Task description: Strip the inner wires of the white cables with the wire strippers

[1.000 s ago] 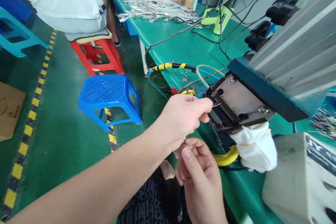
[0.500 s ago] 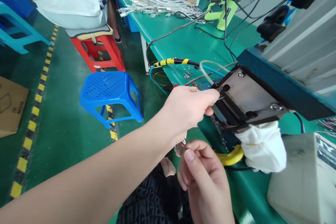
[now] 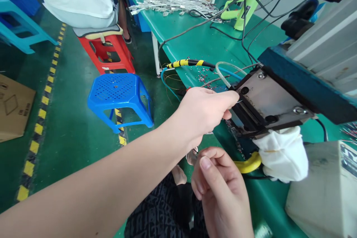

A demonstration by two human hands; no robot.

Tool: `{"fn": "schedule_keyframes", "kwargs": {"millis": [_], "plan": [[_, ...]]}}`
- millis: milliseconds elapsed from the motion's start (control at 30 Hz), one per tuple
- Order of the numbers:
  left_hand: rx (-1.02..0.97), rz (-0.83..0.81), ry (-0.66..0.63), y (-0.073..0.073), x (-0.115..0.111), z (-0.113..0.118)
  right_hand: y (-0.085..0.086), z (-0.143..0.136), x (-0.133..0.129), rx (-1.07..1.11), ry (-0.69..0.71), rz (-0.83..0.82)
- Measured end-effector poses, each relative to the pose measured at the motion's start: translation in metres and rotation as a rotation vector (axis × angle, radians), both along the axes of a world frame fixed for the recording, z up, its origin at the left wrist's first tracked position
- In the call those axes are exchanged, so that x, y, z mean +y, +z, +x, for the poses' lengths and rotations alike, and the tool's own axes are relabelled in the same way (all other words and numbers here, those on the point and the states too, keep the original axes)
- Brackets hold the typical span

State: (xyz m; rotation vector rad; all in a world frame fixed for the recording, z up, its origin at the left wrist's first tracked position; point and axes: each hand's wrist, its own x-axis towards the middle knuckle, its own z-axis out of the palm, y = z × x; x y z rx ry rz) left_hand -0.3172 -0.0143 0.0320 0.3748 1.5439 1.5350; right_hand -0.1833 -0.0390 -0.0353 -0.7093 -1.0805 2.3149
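Observation:
My left hand reaches across to the machine, its thumb and fingers pinched on a thin wire at the upper left end of the dark slot. Only a short bit of that wire shows past the fingertips. Lower down, in front of my lap, my right hand is closed with thumb against curled index finger. Something thin and dark shows near its fingertips, too small to make out. A pale tube runs into the machine's left side.
White cables lie piled on the green table, near a green hand tool. A blue stool stands left; behind it a person sits on a red stool. White cloth and a beige box are right.
The view has shifted slightly, so most things appear a little further right. Both hands keep nearly the same poses; less wire shows beyond my left fingertips.

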Motion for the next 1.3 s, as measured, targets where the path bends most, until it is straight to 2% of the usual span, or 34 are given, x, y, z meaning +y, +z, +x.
{"fn": "schedule_keyframes", "kwargs": {"millis": [400,633,967,1100,1300], "plan": [[0.012,-0.003,0.001,0.002,-0.001,0.001,0.000,0.001,0.001,0.005,0.005,0.007],[0.007,0.049,-0.009,-0.002,-0.002,0.000,-0.001,0.003,0.000,-0.009,-0.001,0.015],[-0.068,0.087,0.012,-0.002,0.001,0.003,0.005,0.008,-0.003,-0.058,-0.047,0.037],[-0.084,0.091,0.012,0.000,-0.013,0.008,0.011,0.009,-0.007,-0.069,-0.077,0.061],[-0.083,0.149,0.106,-0.006,-0.065,0.041,0.017,0.022,-0.020,-0.010,-0.089,0.102]]}}
